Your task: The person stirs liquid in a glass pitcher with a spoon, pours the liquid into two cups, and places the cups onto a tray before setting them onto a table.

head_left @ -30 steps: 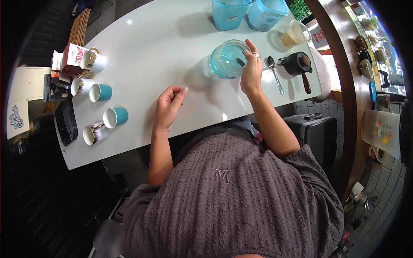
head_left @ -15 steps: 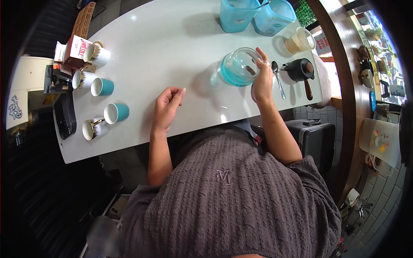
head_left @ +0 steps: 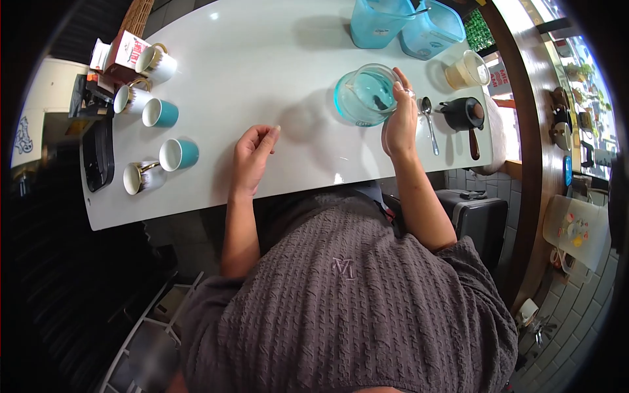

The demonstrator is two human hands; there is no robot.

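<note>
Fingers of the right hand (head_left: 401,124) are closed at the handle of a blue-tinted glass jug (head_left: 364,97), left of the spoon (head_left: 430,124). On the left hand (head_left: 254,147), thumb and forefinger are pressed together. "AMI" is read on a sign (head_left: 500,77).

A knitted top (head_left: 341,314) in dark grey-brown fills the lower middle of the frame, its fabric worked in narrow vertical rows of twisted, rope-like texture. Pale, purplish interlocking letters (head_left: 344,268) are stitched near its centre. The short left sleeve (head_left: 213,298) and right sleeve (head_left: 462,265) share the colour, ending above bare forearms, with slim-fingered left hand (head_left: 252,154) and right hand (head_left: 401,128).
</note>
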